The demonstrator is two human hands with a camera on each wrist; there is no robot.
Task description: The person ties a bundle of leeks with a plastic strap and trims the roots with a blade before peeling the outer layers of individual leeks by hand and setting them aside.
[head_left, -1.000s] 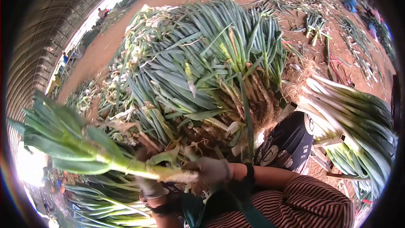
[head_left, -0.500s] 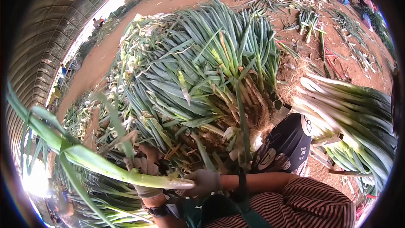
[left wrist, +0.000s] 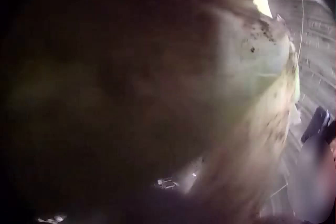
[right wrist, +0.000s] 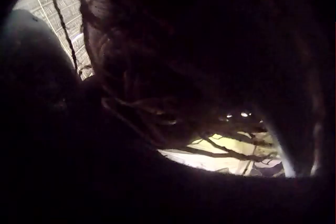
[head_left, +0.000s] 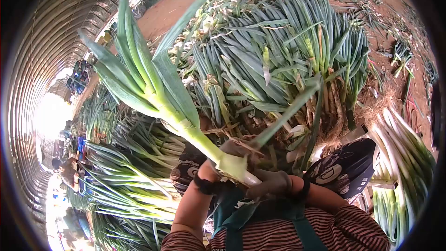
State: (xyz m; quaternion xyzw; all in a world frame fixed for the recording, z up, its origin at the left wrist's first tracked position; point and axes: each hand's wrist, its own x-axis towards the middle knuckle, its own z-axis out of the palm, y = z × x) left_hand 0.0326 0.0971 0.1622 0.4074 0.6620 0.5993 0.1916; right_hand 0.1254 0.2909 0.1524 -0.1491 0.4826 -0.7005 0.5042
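Observation:
A large leek (head_left: 193, 132) slants across the front of the body, its green leaves fanned up to the left and its pale root end low between the hands. My gloved left hand (head_left: 231, 152) grips its shaft, partly hidden behind the stalk. Around the root end curls my gloved right hand (head_left: 269, 185); thin dark roots (right wrist: 220, 150) show close up in the right wrist view. A blurred loose leaf (head_left: 290, 114) sticks up to the right from beside the hands. The left wrist view is mostly dark and smeared, with a pale, dirt-specked surface (left wrist: 257, 50) near the lens.
A big heap of untrimmed leeks (head_left: 260, 65) lies ahead on the earth floor. White-stemmed leeks (head_left: 399, 153) are stacked at the right on a low frame, beside the person's knee (head_left: 346, 167). More leeks (head_left: 125, 181) lie at the left, with another person (head_left: 69, 174) beyond.
The leek has swung from lying low toward the left to pointing up, leaves higher. Both hands have stayed by its lower end. The head view has turned left, showing more leeks there.

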